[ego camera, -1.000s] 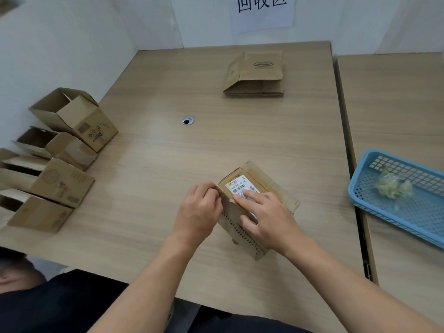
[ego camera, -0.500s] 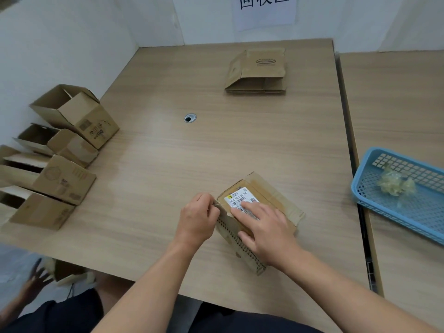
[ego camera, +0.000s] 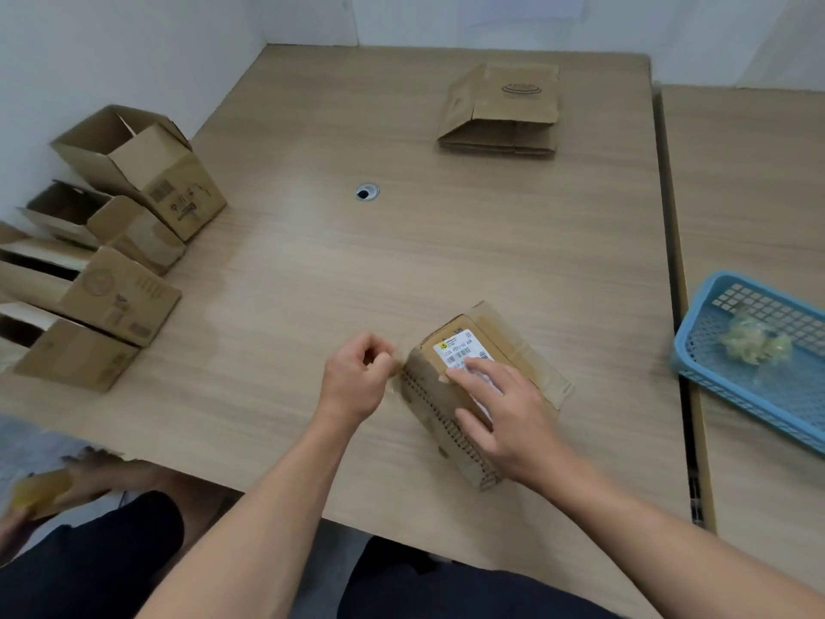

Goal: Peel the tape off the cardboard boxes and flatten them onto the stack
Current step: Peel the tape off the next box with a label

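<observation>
Head view: the box (ego camera: pixel 506 335) sits close to the desk's (ego camera: pixel 402 261) near edge, right of the middle, turned corner-on. The right hand (ego camera: pixel 504 413) lies on its top with fingers straight, pressing over the white label (ego camera: pixel 457 348). That grip is apart and only pins the box down. The left hand (ego camera: pixel 357 377) is just beside the box's left corner, its grip together, thumb against curled fingertips. A faint clear strip of tape (ego camera: pixel 397 377) seems to run from that pinch to the corner, though it is too thin to be sure.

At the far edge, right of the middle, lies the stack (ego camera: pixel 504 109) of flattened cardboard, only a few layers high. Four open boxes (ego camera: pixel 147 172) stand along the left edge, none flattened; whether tape is on them cannot be told. On the neighbouring desk to the right, a blue basket (ego camera: pixel 689 332) holds a wad (ego camera: pixel 756 341) of crumpled clear tape.

By my reading the job is under halfway. A few boxes are done, and this one is at the peeling step, not yet flattened or put on the stack. The four at the left edge are left to do.
</observation>
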